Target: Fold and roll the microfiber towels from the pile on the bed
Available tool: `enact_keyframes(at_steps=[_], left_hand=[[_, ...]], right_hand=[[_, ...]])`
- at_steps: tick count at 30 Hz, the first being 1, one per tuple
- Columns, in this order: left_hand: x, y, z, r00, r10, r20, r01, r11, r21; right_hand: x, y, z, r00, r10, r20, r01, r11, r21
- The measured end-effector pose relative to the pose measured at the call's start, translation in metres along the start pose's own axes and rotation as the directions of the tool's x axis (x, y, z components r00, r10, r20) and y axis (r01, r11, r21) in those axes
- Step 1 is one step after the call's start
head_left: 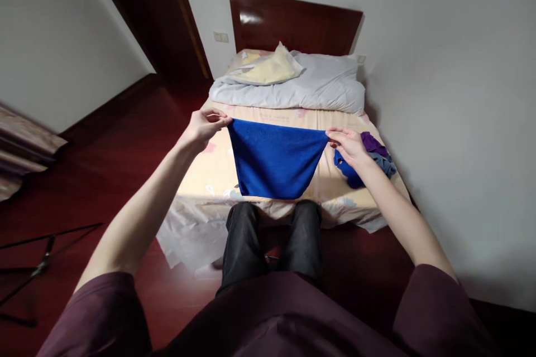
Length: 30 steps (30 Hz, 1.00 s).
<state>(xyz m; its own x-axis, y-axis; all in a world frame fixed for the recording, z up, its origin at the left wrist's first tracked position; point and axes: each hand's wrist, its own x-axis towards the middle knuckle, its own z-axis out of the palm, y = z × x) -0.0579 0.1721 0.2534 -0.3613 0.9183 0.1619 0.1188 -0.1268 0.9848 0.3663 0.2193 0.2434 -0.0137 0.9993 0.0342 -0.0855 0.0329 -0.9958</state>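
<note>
A blue cloth, perhaps a towel, hangs stretched between my two hands above the bed. My left hand pinches its upper left corner between thumb and fingers. At the upper right corner, my right hand has the same kind of pinch. The cloth's top edge is nearly straight and its lower part drops toward my knees. Just beyond my right wrist lies a crumpled pile of blue, purple and grey-blue cloths, partly hidden by my hand and forearm.
A white quilt or pillow with a pale yellow cloth item lies by the dark wooden headboard. Black tripod-like legs stand on the red floor at left. A curtain hangs at far left.
</note>
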Motion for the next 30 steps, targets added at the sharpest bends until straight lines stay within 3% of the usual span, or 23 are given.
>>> enact_keyframes(at_steps=[4,7,11,15,18,21,23,25,28,30], left_hand=[[0.053,-0.035,0.017,0.998,-0.057,-0.030,0.058,0.997,0.052],[0.092,-0.044,0.032,0.998,-0.031,-0.057,0.035,0.998,0.056],[0.125,-0.046,0.038,0.983,0.150,-0.106,-0.140,0.985,0.096],[0.129,-0.071,0.023,0.929,0.358,-0.092,-0.331,0.917,0.222],[0.108,-0.119,0.007,0.914,0.406,-0.007,-0.380,0.862,0.335],[0.064,-0.187,-0.004,0.940,0.337,0.050,-0.328,0.855,0.401],[0.025,-0.235,-0.006,0.976,0.210,0.065,-0.216,0.871,0.441],[-0.015,-0.280,-0.006,0.997,0.033,0.075,-0.065,0.876,0.479],[-0.064,-0.333,-0.005,0.963,-0.253,0.098,0.179,0.863,0.472],[-0.082,-0.355,-0.005,0.944,-0.321,0.072,0.257,0.857,0.447]], right_hand=[[0.053,0.033,0.024,0.995,0.057,-0.087,-0.060,0.998,-0.026],[0.089,0.053,0.044,0.991,-0.010,-0.133,0.003,0.999,-0.054],[0.122,0.074,0.061,0.968,-0.211,-0.139,0.208,0.978,-0.033],[0.128,0.110,0.059,0.932,-0.344,-0.113,0.336,0.938,-0.087],[0.113,0.156,0.050,0.937,-0.343,-0.060,0.327,0.926,-0.188],[0.080,0.215,0.040,0.971,-0.241,-0.001,0.231,0.934,-0.273],[0.054,0.254,0.034,0.996,-0.085,0.035,0.092,0.937,-0.338],[0.029,0.289,0.030,0.990,0.127,0.063,-0.092,0.913,-0.397],[0.005,0.324,0.026,0.947,0.306,0.096,-0.239,0.873,-0.426],[0.000,0.335,0.024,0.929,0.356,0.102,-0.285,0.863,-0.417]])
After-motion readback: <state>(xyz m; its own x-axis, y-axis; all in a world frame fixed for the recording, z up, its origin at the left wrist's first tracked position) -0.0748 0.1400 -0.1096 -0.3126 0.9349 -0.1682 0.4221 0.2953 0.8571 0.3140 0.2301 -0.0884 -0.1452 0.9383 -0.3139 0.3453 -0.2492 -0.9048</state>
